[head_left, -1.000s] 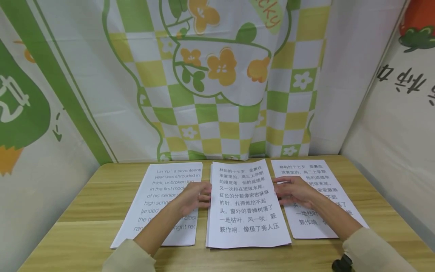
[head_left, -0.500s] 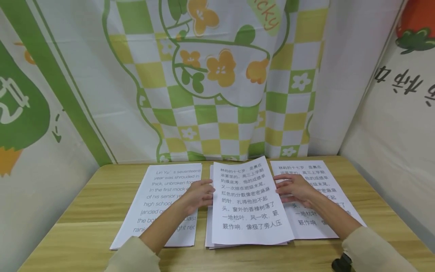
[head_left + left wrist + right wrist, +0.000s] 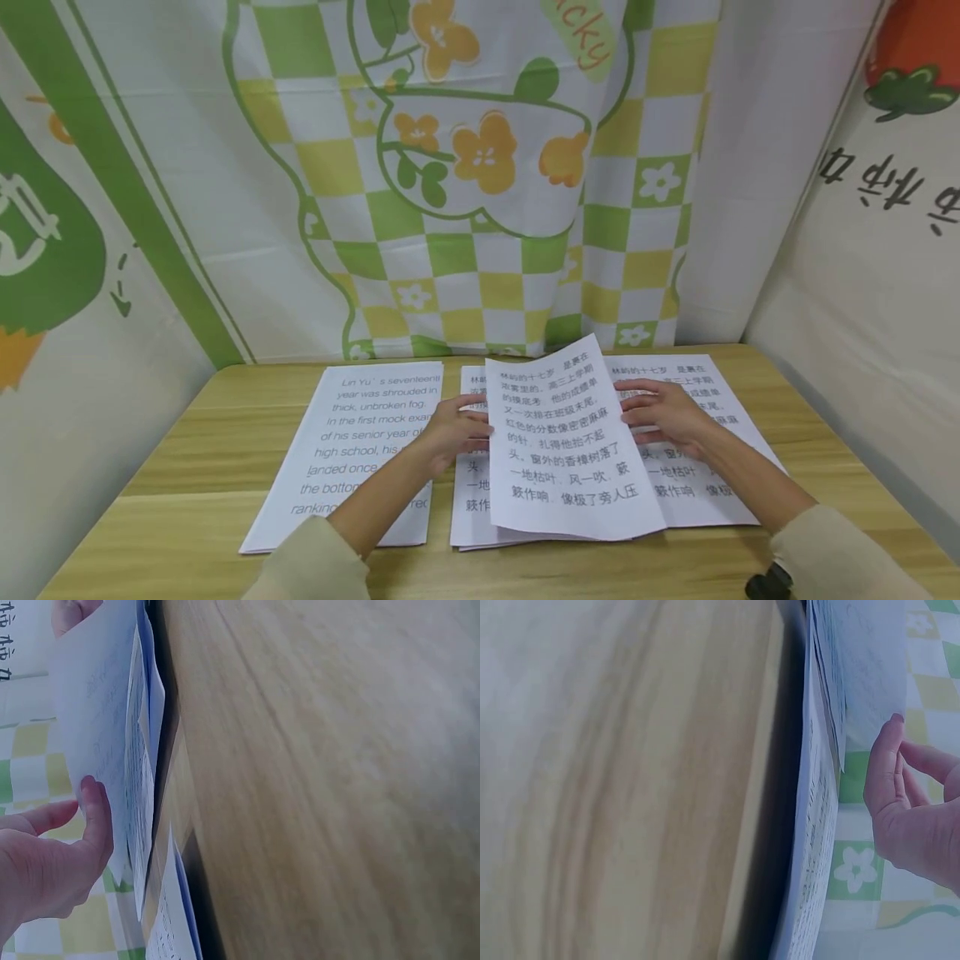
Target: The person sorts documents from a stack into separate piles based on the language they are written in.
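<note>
A printed sheet of paper with Chinese text is held up between both hands, tilted, its top right corner raised and its surface bowed. My left hand pinches its left edge; in the left wrist view, thumb and fingertips meet at the paper's margin. On the opposite edge, my right hand pinches the sheet, which the right wrist view also shows. Beneath it lies the middle stack of sheets, bearing the same Chinese text and partly covered. The raised sheet also overlaps the left side of the right stack.
To the left, a stack of English-printed sheets lies partly under my left forearm. All stacks rest on a wooden table. A patterned curtain hangs behind the table's back edge, with printed cloth walls on both sides.
The top Chinese sheet has been lifted off the middle stack and shifted right by both hands, uncovering the left part of the sheet below. Both hands moved right with it.
</note>
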`<state>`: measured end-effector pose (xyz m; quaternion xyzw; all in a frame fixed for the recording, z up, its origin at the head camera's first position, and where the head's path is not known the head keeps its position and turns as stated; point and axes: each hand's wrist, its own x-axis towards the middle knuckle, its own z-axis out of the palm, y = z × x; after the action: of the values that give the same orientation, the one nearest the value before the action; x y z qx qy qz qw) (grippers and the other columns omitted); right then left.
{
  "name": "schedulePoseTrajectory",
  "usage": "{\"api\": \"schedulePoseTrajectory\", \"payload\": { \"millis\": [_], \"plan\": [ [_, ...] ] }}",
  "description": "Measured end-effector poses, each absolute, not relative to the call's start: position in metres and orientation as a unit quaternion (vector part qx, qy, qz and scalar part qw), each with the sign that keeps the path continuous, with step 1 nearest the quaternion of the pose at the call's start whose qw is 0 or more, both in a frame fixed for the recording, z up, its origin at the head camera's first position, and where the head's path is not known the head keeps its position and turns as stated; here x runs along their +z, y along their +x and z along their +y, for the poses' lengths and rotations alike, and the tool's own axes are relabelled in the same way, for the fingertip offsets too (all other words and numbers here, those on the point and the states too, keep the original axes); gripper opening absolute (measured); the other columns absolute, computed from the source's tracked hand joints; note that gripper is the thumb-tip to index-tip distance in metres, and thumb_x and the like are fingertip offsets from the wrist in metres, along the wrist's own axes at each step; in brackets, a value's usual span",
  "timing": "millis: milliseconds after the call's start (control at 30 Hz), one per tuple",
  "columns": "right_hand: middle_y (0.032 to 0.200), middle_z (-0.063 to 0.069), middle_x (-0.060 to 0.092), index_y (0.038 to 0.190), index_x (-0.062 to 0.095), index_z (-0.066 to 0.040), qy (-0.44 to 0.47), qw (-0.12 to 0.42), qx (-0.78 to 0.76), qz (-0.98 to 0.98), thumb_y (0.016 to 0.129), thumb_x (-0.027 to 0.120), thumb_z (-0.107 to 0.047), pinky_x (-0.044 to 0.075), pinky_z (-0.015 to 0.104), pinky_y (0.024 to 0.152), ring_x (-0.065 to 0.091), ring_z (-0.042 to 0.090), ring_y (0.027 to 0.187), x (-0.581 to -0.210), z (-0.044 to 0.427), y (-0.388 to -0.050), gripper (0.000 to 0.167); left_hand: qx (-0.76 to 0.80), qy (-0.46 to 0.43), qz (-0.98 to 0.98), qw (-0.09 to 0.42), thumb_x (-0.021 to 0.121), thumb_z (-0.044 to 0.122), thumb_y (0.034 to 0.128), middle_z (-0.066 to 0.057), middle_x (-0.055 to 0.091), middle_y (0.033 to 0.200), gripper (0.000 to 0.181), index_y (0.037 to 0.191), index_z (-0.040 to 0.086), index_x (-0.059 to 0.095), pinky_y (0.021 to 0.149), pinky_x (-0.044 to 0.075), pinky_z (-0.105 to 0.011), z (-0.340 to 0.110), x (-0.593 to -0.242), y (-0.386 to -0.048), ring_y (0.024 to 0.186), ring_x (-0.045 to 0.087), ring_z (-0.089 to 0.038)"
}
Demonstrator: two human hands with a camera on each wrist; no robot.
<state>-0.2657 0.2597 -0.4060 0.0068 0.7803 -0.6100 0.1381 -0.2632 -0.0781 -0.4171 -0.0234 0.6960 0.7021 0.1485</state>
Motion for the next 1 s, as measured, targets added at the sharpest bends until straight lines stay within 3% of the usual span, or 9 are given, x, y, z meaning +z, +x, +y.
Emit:
{"api": "schedulePoseTrajectory", "payload": {
  "millis": [433, 667, 1000],
  "plan": [
    [0.123, 0.014, 0.066, 0.154, 0.043, 0.001, -0.002, 0.130, -0.611, 0.781, 0.096, 0.066, 0.002, 0.065, 0.039, 0.079, 0.071, 0.019, 0.097, -0.404, 0.280, -0.267, 0.062, 0.696, -0.011, 0.702, 0.149, 0.063, -0.020, 0.0856, -0.022, 0.065, 0.110, 0.068, 0.150, -0.007, 0.045, 0.082, 0.065, -0.038, -0.055, -0.415, -0.267, 0.082, 0.070, -0.022],
    [0.122, 0.012, 0.066, 0.155, 0.041, 0.002, -0.015, 0.131, -0.609, 0.782, 0.097, 0.065, 0.000, 0.065, 0.037, 0.079, 0.070, 0.018, 0.098, -0.405, 0.298, -0.268, 0.063, 0.685, -0.003, 0.709, 0.168, 0.064, -0.016, 0.0879, -0.024, 0.067, 0.117, 0.067, 0.151, -0.005, 0.044, 0.084, 0.064, -0.036, -0.042, -0.415, -0.270, 0.087, 0.073, -0.023],
    [0.120, 0.007, 0.066, 0.158, 0.036, 0.000, -0.019, 0.125, -0.610, 0.782, 0.099, 0.065, -0.002, 0.064, 0.038, 0.080, 0.070, 0.018, 0.099, -0.409, 0.324, -0.265, 0.066, 0.690, 0.005, 0.706, 0.160, 0.064, -0.019, 0.0849, -0.019, 0.069, 0.107, 0.073, 0.153, 0.000, 0.045, 0.080, 0.065, -0.035, -0.019, -0.415, -0.274, 0.082, 0.071, -0.022]
  ]
}}
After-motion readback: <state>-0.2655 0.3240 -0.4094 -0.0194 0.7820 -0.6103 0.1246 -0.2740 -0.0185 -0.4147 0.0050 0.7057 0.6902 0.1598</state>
